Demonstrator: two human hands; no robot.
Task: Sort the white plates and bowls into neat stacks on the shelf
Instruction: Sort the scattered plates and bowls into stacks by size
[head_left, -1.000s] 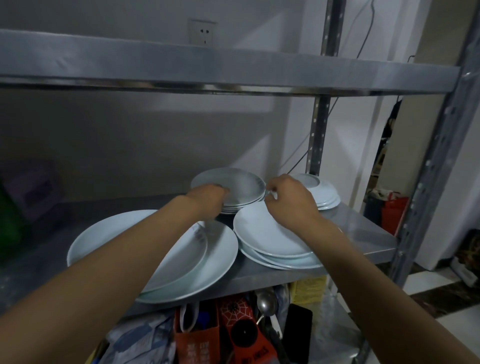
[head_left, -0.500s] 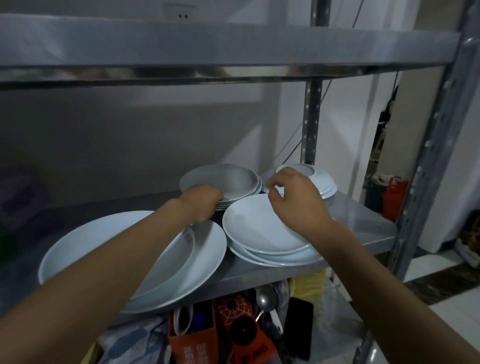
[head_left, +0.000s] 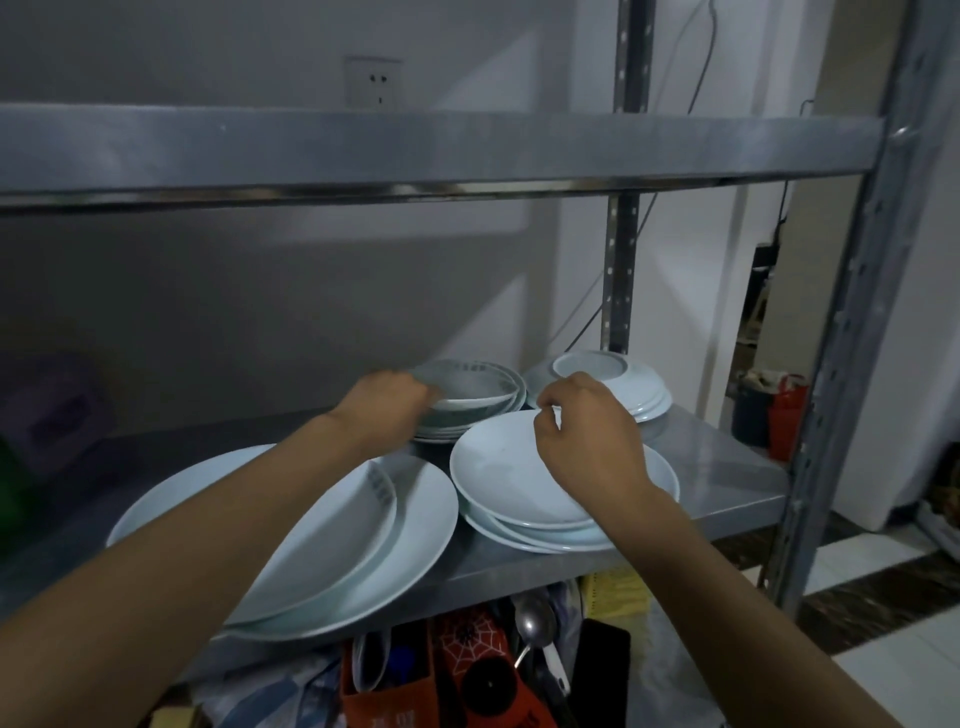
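No legible text anywhere, faint marks on the red box (head_left: 395, 719) — unreadable

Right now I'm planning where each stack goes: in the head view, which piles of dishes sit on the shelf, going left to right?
Large plates → small patterned dishes, gripped by the left hand → upside-down plates at the back right.

Steel shelf (head_left: 727, 478) carries four stacks of white dishes (head_left: 519, 488).
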